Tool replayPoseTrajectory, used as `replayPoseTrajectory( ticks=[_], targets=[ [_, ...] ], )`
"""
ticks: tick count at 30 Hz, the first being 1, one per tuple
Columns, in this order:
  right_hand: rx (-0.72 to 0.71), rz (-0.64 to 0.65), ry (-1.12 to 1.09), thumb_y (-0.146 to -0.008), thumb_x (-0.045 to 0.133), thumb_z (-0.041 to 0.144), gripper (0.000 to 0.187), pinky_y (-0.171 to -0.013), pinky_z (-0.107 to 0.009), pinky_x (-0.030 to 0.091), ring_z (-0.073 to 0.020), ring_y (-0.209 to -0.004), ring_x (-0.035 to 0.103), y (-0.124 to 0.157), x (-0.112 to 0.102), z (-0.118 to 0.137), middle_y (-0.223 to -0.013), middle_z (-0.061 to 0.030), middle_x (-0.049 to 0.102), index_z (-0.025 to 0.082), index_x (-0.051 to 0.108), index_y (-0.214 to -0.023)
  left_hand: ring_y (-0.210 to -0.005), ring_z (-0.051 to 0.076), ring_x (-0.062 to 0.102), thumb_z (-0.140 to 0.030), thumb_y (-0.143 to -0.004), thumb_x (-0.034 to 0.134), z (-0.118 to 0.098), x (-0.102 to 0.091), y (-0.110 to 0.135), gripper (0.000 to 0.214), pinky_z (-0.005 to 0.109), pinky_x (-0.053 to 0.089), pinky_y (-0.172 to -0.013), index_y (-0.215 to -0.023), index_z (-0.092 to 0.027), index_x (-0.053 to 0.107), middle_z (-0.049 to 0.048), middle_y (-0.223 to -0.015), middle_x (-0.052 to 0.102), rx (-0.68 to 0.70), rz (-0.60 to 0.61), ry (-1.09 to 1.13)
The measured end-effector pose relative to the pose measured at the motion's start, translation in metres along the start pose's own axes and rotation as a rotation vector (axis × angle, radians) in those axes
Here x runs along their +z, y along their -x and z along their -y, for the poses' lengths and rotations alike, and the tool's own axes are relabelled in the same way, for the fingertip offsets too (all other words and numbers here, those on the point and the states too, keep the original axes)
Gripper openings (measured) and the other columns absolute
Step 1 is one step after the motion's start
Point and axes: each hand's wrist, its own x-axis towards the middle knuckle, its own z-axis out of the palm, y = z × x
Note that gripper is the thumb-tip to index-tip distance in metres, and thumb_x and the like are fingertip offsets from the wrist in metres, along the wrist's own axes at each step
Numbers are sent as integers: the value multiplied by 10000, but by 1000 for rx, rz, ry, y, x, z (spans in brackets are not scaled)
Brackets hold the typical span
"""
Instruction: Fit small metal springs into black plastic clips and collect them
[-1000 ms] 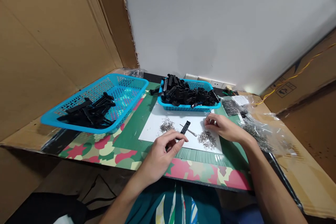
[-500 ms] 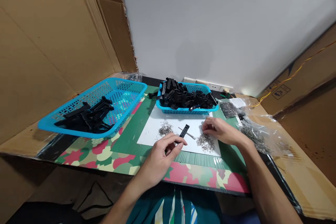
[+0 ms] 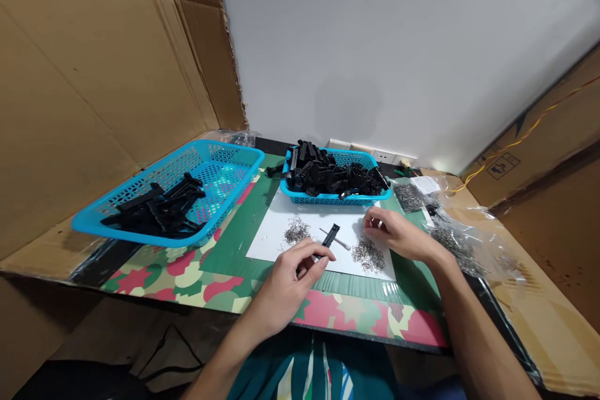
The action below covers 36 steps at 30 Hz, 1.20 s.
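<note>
My left hand (image 3: 300, 272) pinches a narrow black plastic part (image 3: 330, 236), its far end pointing up and away over the white sheet (image 3: 267, 240). Bent fingers of my right hand (image 3: 387, 228) are drawn together at the upper edge of the right pile of small metal pieces (image 3: 368, 255); whatever they hold is too small or hidden to make out. Under the black part lies a thin metal tool (image 3: 341, 244), crossing it at a slant. A second pile of small metal springs or clips (image 3: 297, 230) is on the sheet's left side.
A blue basket (image 3: 335, 200) heaped with black parts stands behind the sheet. To the left, a larger blue basket (image 3: 220, 219) holds several black parts. Plastic bags of metal pieces (image 3: 457, 244) lie at the right. Cardboard walls (image 3: 117, 62) flank the table.
Little differs. The whole view has shifted slightly, and both hands keep nearly the same places, the left still with the black part.
</note>
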Motion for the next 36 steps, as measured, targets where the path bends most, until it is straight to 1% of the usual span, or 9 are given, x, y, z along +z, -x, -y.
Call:
replayPoseTrajectory(
  ticks=[3,7,14,23,25,27,31,34,36],
  targets=[
    [-2,-12,7,-1033,556,299,150,-684,-297,430,-168,-757,551,2,-3,2,-894,-21,641,205,616,-931,-790,177,541,-456,-1049,570,0,0,1,268,293,404,-710,-1037,-255,746,24,-966,621,-3,1,9],
    [-32,-29,-20,-1055,529,326,184,-678,-293,436,-172,-771,567,2,-4,5,-926,-37,664,210,617,-942,-798,171,536,-436,-1055,563,-2,1,2,265,289,398,-719,-1039,-242,743,20,-967,614,-6,-4,17],
    [-7,-74,110,-979,608,239,113,-670,-296,431,-168,-726,575,-1,1,3,-847,-25,661,203,657,-884,-850,186,560,-446,-1058,553,-2,1,2,287,287,391,-718,-1060,-229,741,32,-983,627,3,-3,27],
    [17,-111,100,-921,637,209,135,-623,-286,400,-149,-647,553,-3,10,6,-753,-20,670,183,663,-791,-838,172,553,-435,-1060,554,-2,0,1,279,282,388,-717,-1046,-231,743,23,-983,621,13,-7,16],
    [23,-140,49,-930,634,233,142,-599,-282,379,-144,-627,529,-4,10,8,-739,-18,657,181,671,-803,-850,176,560,-435,-1059,557,-2,0,2,281,283,389,-719,-1045,-228,747,27,-986,625,16,-10,17],
    [27,-169,-56,-946,642,287,167,-568,-275,349,-135,-598,488,-4,10,12,-696,-3,616,180,680,-823,-842,177,557,-435,-1056,562,-2,0,2,287,285,389,-716,-1049,-227,759,31,-988,628,19,-11,16],
    [21,-143,-376,-935,713,428,277,-533,-259,303,-115,-574,423,-4,15,22,-644,26,531,173,675,-834,-799,163,540,-438,-1044,584,-2,2,2,290,281,385,-697,-1076,-226,780,31,-985,631,21,-26,40],
    [-15,-108,-586,-917,755,482,332,-533,-251,326,-111,-600,438,-7,27,34,-700,13,557,171,664,-843,-783,157,539,-459,-1039,593,-2,4,-1,307,278,388,-692,-1064,-218,781,28,-966,628,24,-57,75],
    [-44,-96,-651,-924,758,478,327,-546,-249,360,-115,-623,466,-8,37,42,-740,1,585,173,666,-852,-770,155,541,-476,-1033,602,-1,5,-2,316,276,395,-688,-1057,-213,775,26,-960,627,23,-70,109]
  ],
)
